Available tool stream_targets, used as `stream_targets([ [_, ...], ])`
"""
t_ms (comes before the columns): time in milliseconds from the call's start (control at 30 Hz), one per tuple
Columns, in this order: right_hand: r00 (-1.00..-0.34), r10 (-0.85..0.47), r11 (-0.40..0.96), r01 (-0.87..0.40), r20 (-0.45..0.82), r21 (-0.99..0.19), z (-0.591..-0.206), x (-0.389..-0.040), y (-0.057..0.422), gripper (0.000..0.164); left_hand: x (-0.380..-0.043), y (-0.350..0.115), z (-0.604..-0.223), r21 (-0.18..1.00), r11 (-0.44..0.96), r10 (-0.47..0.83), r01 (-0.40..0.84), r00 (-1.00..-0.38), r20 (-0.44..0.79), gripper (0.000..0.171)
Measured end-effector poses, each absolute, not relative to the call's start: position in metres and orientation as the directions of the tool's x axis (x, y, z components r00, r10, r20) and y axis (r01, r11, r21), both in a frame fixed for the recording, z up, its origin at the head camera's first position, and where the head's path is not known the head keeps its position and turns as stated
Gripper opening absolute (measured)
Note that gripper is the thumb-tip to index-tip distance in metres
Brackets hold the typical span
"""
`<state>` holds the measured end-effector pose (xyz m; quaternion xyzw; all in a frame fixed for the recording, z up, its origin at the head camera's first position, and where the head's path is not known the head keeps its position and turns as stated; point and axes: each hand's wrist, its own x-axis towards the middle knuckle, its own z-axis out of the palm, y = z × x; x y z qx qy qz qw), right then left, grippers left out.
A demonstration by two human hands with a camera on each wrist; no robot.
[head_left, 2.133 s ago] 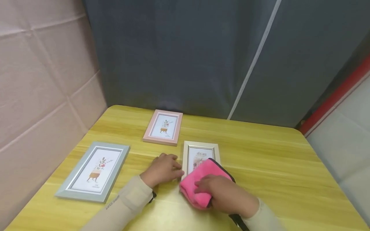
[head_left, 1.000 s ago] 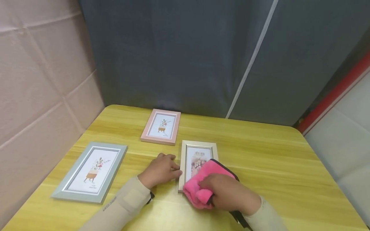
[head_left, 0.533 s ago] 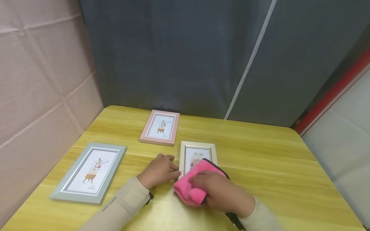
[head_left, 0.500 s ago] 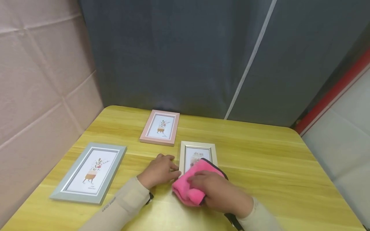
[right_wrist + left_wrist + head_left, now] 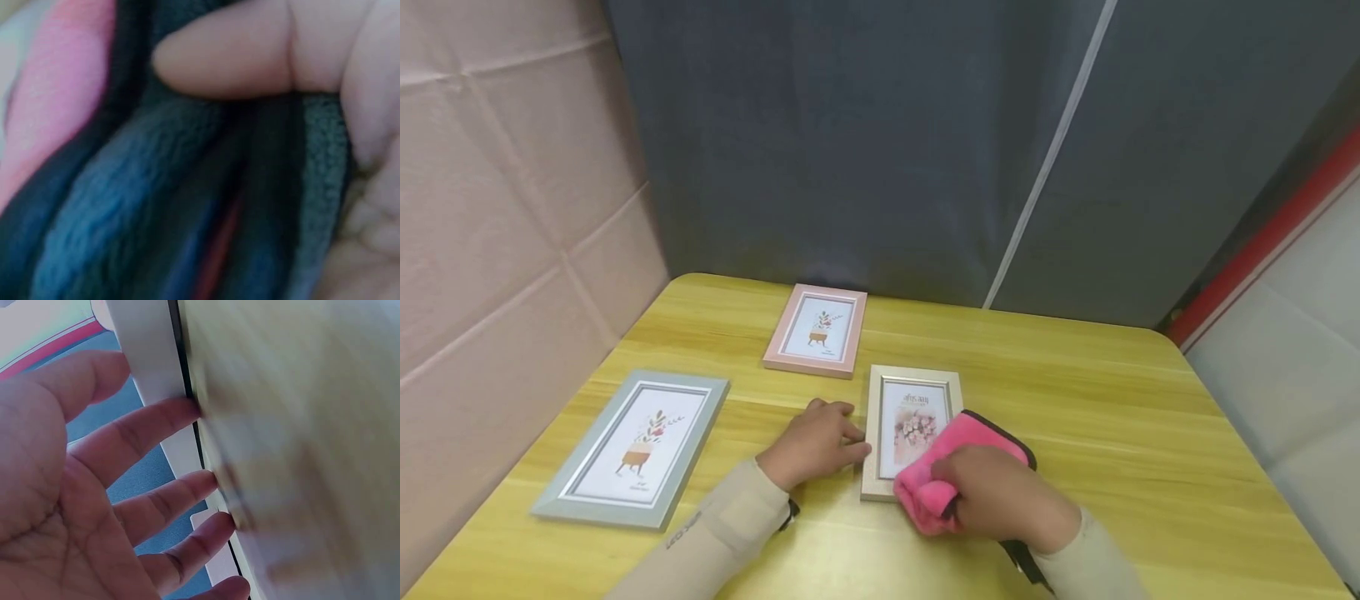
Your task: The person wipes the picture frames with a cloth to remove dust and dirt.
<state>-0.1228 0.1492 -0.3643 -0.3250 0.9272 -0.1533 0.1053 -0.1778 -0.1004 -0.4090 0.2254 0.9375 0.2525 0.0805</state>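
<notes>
A cream picture frame (image 5: 874,433) lies face up on the table, with pink flowers on its print. My right hand (image 5: 1011,497) grips a folded pink cloth (image 5: 966,437) with a black border, which covers the frame's lower right corner. Close up in the right wrist view, the thumb presses on the folds of the cloth (image 5: 56,81), whose other side is dark grey. My left hand (image 5: 815,446) rests at the frame's left edge, thumb tip against its side. Extended fingers (image 5: 134,440) touch the tabletop in the left wrist view.
A pink picture frame (image 5: 781,337) lies farther back, and a larger grey-blue picture frame (image 5: 696,450) is at the left. The wooden table (image 5: 1112,400) ends at a dark curtain (image 5: 850,150); pale walls stand on both sides.
My right hand has swept the cloth left over the lower part of the cream frame and back to the right, uncovering the flower print. My left hand has stayed at the frame's edge.
</notes>
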Motion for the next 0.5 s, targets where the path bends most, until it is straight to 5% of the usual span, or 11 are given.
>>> stream_targets([
  [133,-0.764,-0.641,0.733,-0.583,-0.071,-0.35,-0.363,-0.124,0.152,0.03,-0.177,-0.101,-0.409,0.517,0.77,0.46,0.375,-0.887,-0.042,0.023],
  [333,-0.64,-0.764,0.591,-0.745,0.082,-0.309,-0.373,-0.123,0.136,0.02,-0.177,-0.101,-0.41,0.503,0.77,0.471,0.393,-0.881,-0.033,0.021],
  [500,-0.622,-0.782,0.587,-0.756,0.038,-0.288,-0.381,-0.119,0.124,0.036,-0.179,-0.1,-0.41,0.491,0.772,0.475,0.404,-0.879,-0.024,0.021],
])
